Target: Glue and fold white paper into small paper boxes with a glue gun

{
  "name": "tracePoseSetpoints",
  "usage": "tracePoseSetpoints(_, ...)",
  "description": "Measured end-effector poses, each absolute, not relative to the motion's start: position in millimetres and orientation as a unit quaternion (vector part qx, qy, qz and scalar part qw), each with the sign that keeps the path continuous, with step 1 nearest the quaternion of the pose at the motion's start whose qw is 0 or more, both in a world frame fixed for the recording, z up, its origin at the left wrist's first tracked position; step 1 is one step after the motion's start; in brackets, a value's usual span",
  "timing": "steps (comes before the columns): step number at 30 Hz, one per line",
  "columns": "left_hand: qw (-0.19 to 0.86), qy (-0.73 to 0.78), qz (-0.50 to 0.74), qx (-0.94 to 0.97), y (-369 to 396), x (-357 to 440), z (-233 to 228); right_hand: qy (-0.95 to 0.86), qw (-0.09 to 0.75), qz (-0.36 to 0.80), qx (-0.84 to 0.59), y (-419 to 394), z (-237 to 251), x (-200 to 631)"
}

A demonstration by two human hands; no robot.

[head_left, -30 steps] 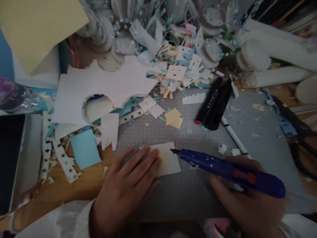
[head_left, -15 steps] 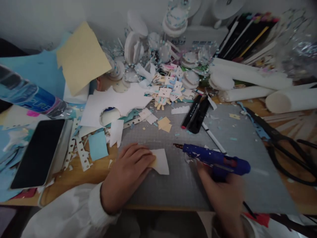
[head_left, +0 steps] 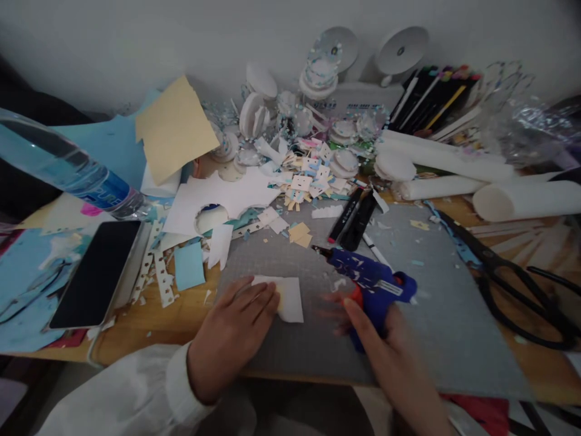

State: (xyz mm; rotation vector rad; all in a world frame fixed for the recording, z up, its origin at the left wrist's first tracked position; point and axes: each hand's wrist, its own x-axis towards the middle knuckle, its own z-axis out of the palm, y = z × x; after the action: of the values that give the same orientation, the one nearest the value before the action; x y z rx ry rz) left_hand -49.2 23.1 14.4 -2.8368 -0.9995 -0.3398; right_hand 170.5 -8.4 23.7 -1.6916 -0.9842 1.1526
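Note:
My left hand [head_left: 238, 330] lies flat on the grey cutting mat [head_left: 454, 351], its fingertips over a small white paper piece [head_left: 292, 300]. A sliver of pale yellow paper [head_left: 278, 295] shows beside the fingers. My right hand [head_left: 381, 345] is around the handle of a blue hot glue gun [head_left: 363, 269], thumb on the near side; its other fingers are blurred near the red trigger [head_left: 356, 295]. The gun's dark nozzle points left, to the upper right of the white piece and apart from it.
Black markers [head_left: 358, 224], yellow scraps [head_left: 299, 233] and a heap of paper faces [head_left: 304, 178] lie behind the hands. Large black scissors [head_left: 521, 284] rest at the right. Left are a phone [head_left: 97, 272], a tilted water bottle [head_left: 91, 172] and a light-blue square [head_left: 189, 266].
The glue gun has swung in my right hand, its rear end moving left and up and its side turning into view. My left hand stays on the paper; the whole view has shifted slightly.

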Motion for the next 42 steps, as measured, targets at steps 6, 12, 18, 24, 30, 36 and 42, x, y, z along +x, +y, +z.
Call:
tracePoseSetpoints(6, 0.079, -0.313, -0.126, -0.938, 17, -54, 8, -0.354, 0.419, 0.584, -0.599, -18, 14, 146)
tracePoseSetpoints(12, -0.010, -0.309, -0.184, -0.933, 23, -68, 8, -0.333, 0.420, 0.602, -0.591, -22, 4, 142)
tracePoseSetpoints(18, -0.130, -0.442, -0.307, -0.833, 18, -87, 11, -0.316, 0.427, 0.594, -0.604, -16, 5, 138)
tracePoseSetpoints(24, -0.441, -0.626, -0.419, -0.488, 17, -100, 25, -0.306, 0.428, 0.581, -0.621, -15, 7, 135)
tracePoseSetpoints(30, -0.672, -0.521, -0.454, -0.267, 18, -82, 31, -0.393, 0.438, 0.452, -0.671, -17, 16, 146)
tracePoseSetpoints(36, -0.728, -0.454, -0.473, -0.199, 17, -66, 35, -0.436, 0.454, 0.341, -0.698, -26, 18, 167)
tracePoseSetpoints(42, -0.793, -0.352, -0.462, -0.184, 9, -59, 31, -0.443, 0.419, 0.254, -0.751, -46, 13, 190)
